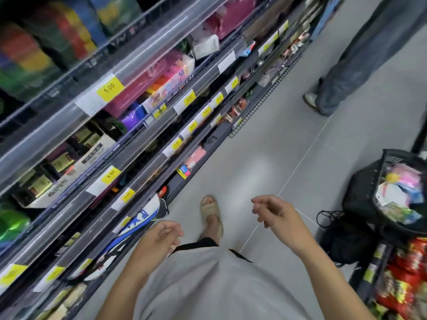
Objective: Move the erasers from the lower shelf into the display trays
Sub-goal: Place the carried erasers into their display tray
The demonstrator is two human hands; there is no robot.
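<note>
Above the grey floor (265, 144), left hand (159, 239) and right hand (275, 211) hang apart with loosely curled fingers, holding nothing. Shelving (138, 144) with yellow price tags (109, 88) stands left; blur prevents identifying erasers or trays. Black basket (360, 199) sits right.

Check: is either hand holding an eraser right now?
No. The left hand and right hand both hang over the grey floor with loosely curled fingers and nothing in them.
</note>
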